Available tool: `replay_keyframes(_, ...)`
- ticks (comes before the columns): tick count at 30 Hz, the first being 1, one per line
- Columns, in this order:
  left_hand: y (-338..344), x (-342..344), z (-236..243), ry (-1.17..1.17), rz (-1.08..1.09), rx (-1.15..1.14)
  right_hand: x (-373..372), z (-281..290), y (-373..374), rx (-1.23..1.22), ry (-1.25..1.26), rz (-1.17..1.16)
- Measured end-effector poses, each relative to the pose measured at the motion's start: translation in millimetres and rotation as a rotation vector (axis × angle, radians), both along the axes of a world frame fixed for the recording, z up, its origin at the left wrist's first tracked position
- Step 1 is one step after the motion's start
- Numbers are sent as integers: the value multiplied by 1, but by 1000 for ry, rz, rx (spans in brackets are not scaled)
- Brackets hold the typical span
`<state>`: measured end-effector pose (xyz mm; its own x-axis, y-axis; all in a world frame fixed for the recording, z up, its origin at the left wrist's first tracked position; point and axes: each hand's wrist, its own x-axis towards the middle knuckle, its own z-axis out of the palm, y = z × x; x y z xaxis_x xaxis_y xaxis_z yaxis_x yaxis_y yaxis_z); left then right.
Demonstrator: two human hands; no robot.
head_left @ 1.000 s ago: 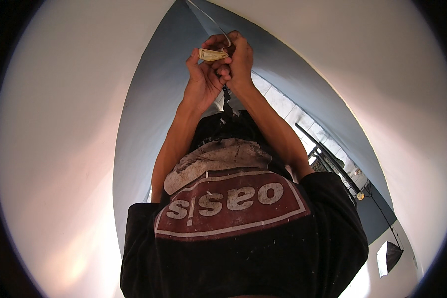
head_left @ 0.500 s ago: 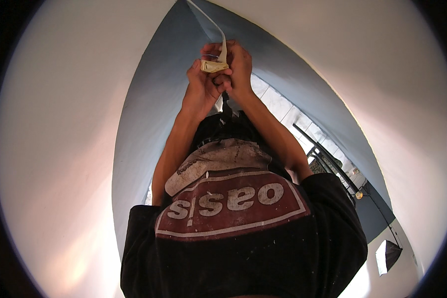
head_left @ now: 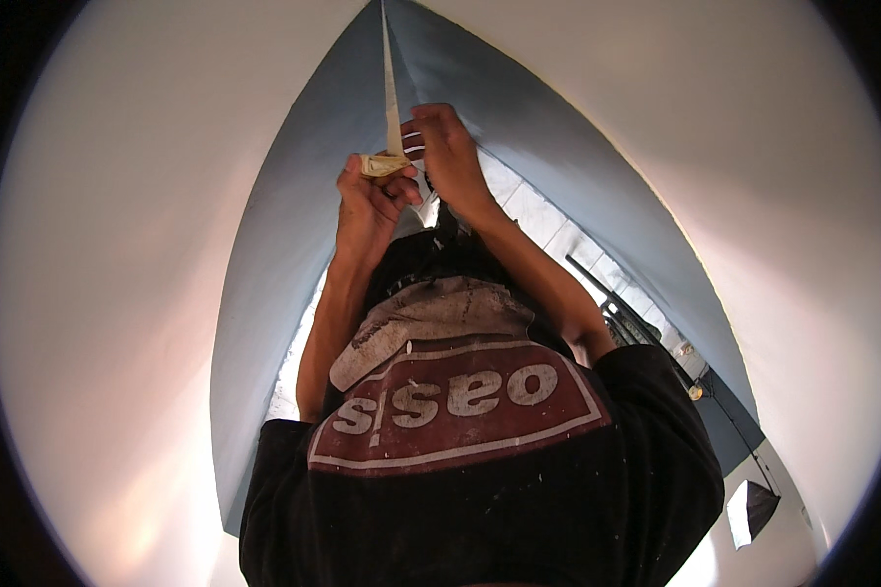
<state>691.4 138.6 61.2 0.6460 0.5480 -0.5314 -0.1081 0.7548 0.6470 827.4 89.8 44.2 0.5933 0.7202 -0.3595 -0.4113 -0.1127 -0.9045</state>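
My left hand [head_left: 362,215] is closed on a small, flattened beige roll of tape [head_left: 382,165], with the thumb at its left end. From the roll a narrow pale tape strip [head_left: 392,103] runs straight up to the top of the blue-grey wall corner. My right hand [head_left: 450,161] is closed beside the strip, fingers curled at its lower part by the roll; what exactly they grip is hidden.
White curved-looking surfaces [head_left: 117,245] border the blue-grey wall [head_left: 626,196] on both sides. Beyond my black T-shirt are pale floor tiles [head_left: 548,210], dark metal bars [head_left: 597,279] on the right and a softbox lamp [head_left: 752,511] on a stand at the lower right.
Both hands and the roll have moved down and left. The strip, which was bent, is now longer, straight and taut.
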Motion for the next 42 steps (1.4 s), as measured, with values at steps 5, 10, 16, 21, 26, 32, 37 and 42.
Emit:
replay_keyframes(5, -5, 4, -4, -18, -7, -8, 16, 10, -11, 44, -321, 15)
replay_keyframes(10, -12, 21, -11, -69, -17, -27, 40, 29, -17, 149, -657, 48)
replay_keyframes(16, -21, 37, -8, -5, 95, -47, 52, 38, -32, 248, -816, 217)
replay_keyframes(21, -23, 34, -15, -96, 0, -28, 57, 51, -37, 300, -961, 381)
replay_keyframes(26, -33, 31, -18, 28, -20, 7, 50, 50, -40, 219, -951, 414)
replay_keyframes(32, -34, 34, -31, -1, -4, -18, 56, 47, -38, 207, -1004, 428)
replay_keyframes(37, -37, 35, -34, -12, -5, -18, 56, 45, -40, 192, -1028, 436)
replay_keyframes(42, -42, 28, -29, 13, -27, 17, 49, 44, -45, 182, -1022, 452)
